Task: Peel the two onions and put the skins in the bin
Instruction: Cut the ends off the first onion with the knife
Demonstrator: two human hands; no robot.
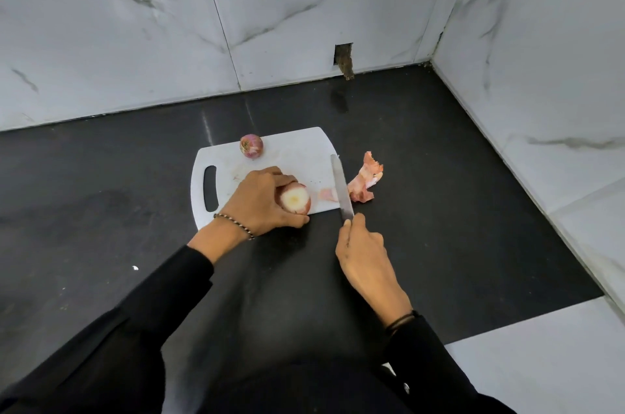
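Head view. My left hand (267,202) is wrapped around the first onion (295,198) at the near edge of the cutting board (297,149), grip pinching it from the top and the near side. The cut end faces me, pale, with some pink skin at its rim. My right hand (360,249) is closed around the handle of the knife (341,188); the blade lies along the board's right edge, tip pointing away, apart from the onion. The second onion (251,145) sits unpeeled at the board's far edge, towards its left corner.

Loose skins (365,181) lie on the counter (439,176) just beside the board's right edge; a smaller scrap (327,194) lies on the board touching the blade. No bin visible.

Step in hand, by my judgement: peeling the first onion, end already trimmed, outer layer partly off.

Next move calls for catching the skin's edge at the cut rim and stripping it, holding the onion steady. After that: second onion, then collect all skins for the bin.
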